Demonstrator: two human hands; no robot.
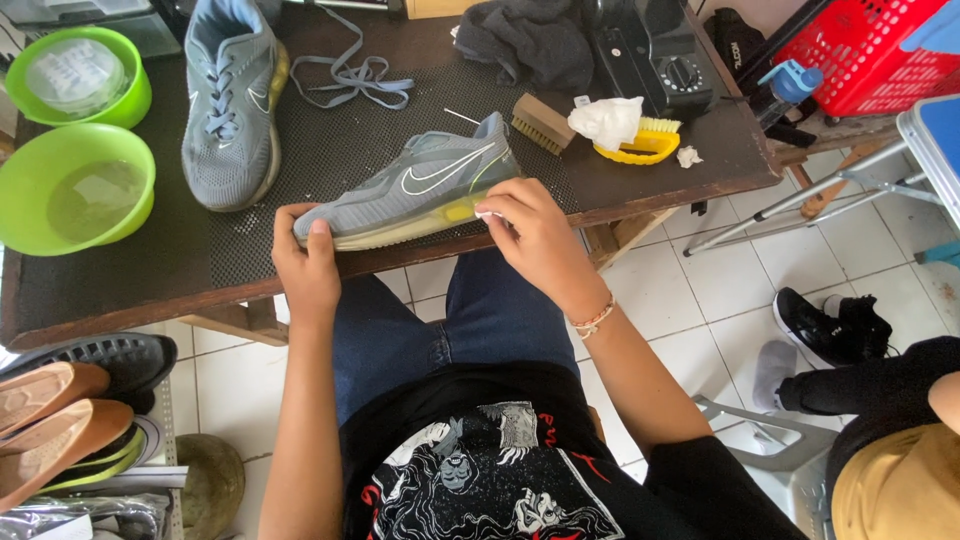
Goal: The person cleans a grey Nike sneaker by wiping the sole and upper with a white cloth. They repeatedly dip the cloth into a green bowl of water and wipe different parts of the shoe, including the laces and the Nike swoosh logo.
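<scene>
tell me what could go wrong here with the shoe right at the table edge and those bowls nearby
The grey sneaker lies on its side at the table's front edge, steadied by the left hand and right hand; a loose grip could drop it. The green bowl of water sits near the left edge, so a bump might spill it.

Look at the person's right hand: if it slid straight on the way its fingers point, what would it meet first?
The right hand points up-left and already touches the grey sneaker at the sole, so that comes first. Beyond it probably the second sneaker.

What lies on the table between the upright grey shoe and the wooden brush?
In the head view, a loose grey shoelace lies between the upright grey shoe and the wooden brush.
</scene>
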